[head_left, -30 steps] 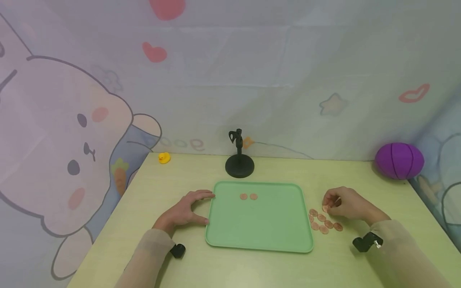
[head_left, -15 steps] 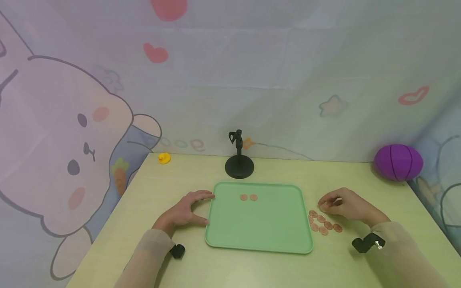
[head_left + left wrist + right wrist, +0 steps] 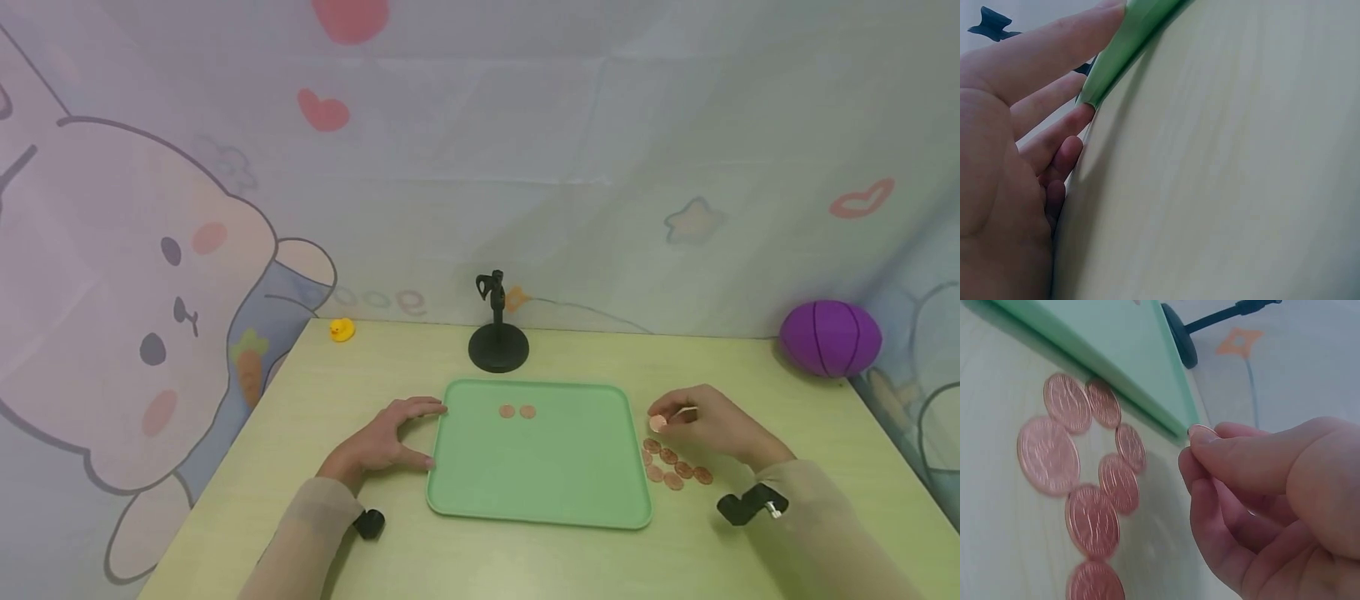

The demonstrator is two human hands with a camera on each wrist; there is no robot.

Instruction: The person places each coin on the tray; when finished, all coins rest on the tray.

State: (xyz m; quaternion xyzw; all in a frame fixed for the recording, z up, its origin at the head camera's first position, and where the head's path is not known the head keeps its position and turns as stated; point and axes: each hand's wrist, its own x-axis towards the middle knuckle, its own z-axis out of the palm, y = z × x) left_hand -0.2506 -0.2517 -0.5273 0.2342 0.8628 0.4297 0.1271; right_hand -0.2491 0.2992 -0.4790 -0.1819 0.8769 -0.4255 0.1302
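Observation:
A copper coin (image 3: 657, 423) is pinched between the thumb and forefinger of my right hand (image 3: 708, 423), just off the right edge of the green tray (image 3: 540, 487). In the right wrist view only the rim of that held coin (image 3: 1204, 430) shows past the thumb. Below the hand, several more copper coins (image 3: 673, 481) lie in a loose ring on the table beside the tray. Two coins (image 3: 528, 412) lie side by side near the tray's far edge. My left hand (image 3: 378, 437) rests with thumb and fingers spread against the tray's left rim (image 3: 1107, 69).
Behind the tray stands a black stand (image 3: 498, 346) with a round base. A small yellow duck (image 3: 342, 330) sits at the table's back left corner, and a purple ball (image 3: 831, 338) at the back right. A printed cloth (image 3: 540, 150) hangs behind the table.
My right hand has lifted the coin from beside the others and carried it left toward the tray. My left hand stays where it was on the tray's rim.

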